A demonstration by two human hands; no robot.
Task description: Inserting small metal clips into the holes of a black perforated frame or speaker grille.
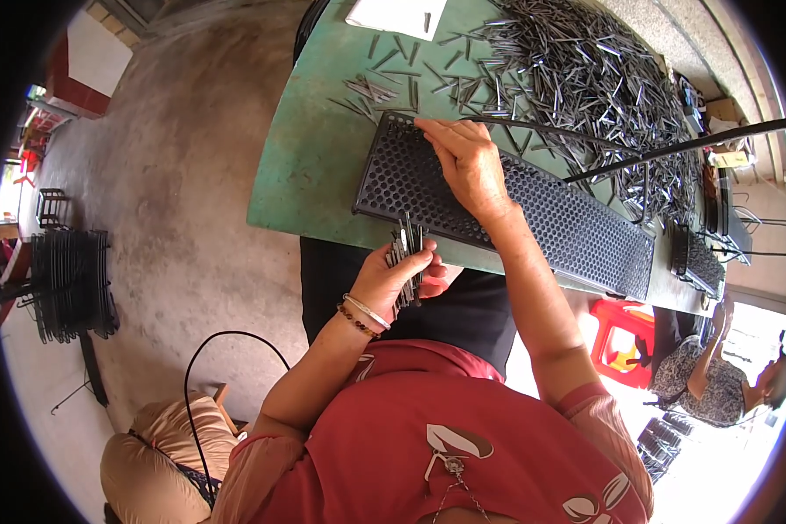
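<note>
A long black perforated rack lies slantwise along the near edge of the green table, its face covered in rows of round holes. My left hand is closed round a bundle of thin dark metal rods, just below the rack's near edge. The rods stick up out of the fist. Over the rack's left end, my right hand reaches with its fingertips pressed together at the far corner. Whatever the fingertips hold, if anything, is too small to make out.
A large heap of similar rods spreads over the green table, with several loose ones left of it. A white sheet lies at the far edge. Another person sits at right near a red stool. Black racks stand at left.
</note>
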